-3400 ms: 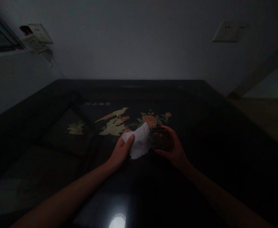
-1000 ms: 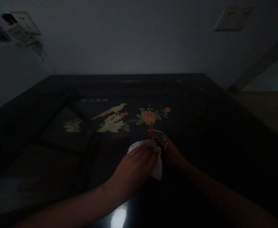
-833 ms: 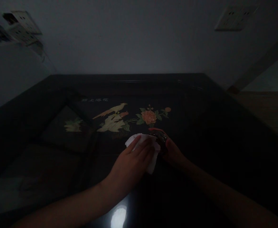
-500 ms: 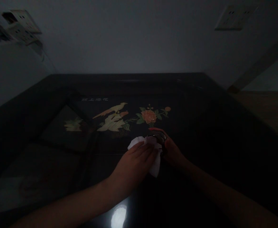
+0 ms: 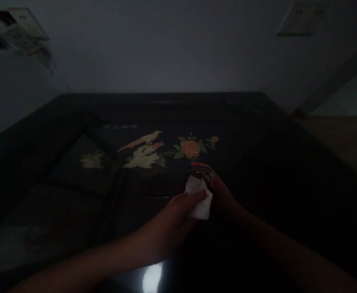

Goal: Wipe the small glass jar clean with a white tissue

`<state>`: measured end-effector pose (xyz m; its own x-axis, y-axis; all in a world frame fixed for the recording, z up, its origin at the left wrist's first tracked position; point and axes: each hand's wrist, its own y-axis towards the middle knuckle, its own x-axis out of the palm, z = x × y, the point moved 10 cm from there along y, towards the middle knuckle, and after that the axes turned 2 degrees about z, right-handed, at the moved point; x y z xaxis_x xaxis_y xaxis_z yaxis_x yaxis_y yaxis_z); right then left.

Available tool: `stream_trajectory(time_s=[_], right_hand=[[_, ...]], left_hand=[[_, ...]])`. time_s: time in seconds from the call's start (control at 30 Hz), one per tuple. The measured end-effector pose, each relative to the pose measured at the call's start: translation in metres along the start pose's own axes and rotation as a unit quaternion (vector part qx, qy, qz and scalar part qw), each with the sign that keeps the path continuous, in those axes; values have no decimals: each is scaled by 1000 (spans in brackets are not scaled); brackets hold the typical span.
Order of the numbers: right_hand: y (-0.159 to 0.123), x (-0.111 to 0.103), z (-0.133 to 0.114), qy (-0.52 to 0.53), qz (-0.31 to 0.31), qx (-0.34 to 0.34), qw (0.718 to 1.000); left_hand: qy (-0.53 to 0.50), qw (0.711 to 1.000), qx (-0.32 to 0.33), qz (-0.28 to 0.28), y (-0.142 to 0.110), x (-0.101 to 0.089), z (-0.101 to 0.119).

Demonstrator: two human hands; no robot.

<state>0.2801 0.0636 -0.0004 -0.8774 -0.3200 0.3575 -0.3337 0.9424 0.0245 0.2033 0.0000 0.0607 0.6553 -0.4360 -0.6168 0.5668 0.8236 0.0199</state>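
My left hand (image 5: 177,215) grips a crumpled white cloth or paper tissue (image 5: 200,205), its thumb laid across the top. Part of the tissue presses against a dark, shiny, round-rimmed vessel that looks like glass (image 5: 207,171). Fingers of my right hand (image 5: 221,193) wrap round the vessel's far and right side. Both hands meet above the black glossy tabletop (image 5: 154,185). Poor light hides the vessel's lower part and most of my right fingers.
Inlaid in the tabletop are a bird picture (image 5: 143,148) and an orange flower (image 5: 190,149). Behind the table rises a pale wall (image 5: 160,49) with a socket plate (image 5: 302,18) at right and more sockets (image 5: 29,24) at left. A bright reflection (image 5: 152,278) lies near the front.
My left hand has turned, so its thumb now faces up instead of its back. The tissue has shifted right and bunched up, baring more of the vessel's rim. My right hand stays put.
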Motion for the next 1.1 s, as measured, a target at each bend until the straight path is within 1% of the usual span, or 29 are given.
stream_trajectory(time_s=[0.07, 0.13, 0.2, 0.27, 0.33, 0.4, 0.47, 0.57, 0.73, 0.93, 1.03, 1.1], right_hand=[[0, -1, -2, -15, 2, 1, 1000], [-1, -1, -1, -17, -1, 13, 1000], [-2, 0, 1, -8, -6, 19, 1000], [-2, 1, 1, 7, -9, 15, 1000], [-2, 1, 3, 24, -9, 12, 1000], [-1, 0, 5, 34, -5, 16, 999], [-1, 0, 6, 30, -2, 20, 999], [-2, 2, 4, 16, -8, 20, 1000], [-3, 4, 2, 35, -16, 24, 999], [-3, 2, 7, 31, -20, 36, 999], [-3, 3, 7, 12, -23, 33, 999], [-3, 4, 4, -5, -24, 25, 999]], left_hand=[[69, 997, 42, 7, -1, 4, 2], [162, 983, 82, 5, 0, 10, 4], [255, 960, 110, 15, 2, 12, 3], [332, 934, 132, 34, 4, 10, 4], [385, 910, 149, 42, 5, 7, 5], [419, 894, 155, 34, 6, 6, 5], [438, 885, 155, 23, 6, 6, 4], [447, 881, 154, 15, 6, 6, 5], [442, 882, 162, 9, 6, 9, 7], [442, 884, 153, 7, 6, 11, 7], [421, 894, 151, 12, 5, 14, 8], [378, 913, 153, 13, 4, 15, 9]])
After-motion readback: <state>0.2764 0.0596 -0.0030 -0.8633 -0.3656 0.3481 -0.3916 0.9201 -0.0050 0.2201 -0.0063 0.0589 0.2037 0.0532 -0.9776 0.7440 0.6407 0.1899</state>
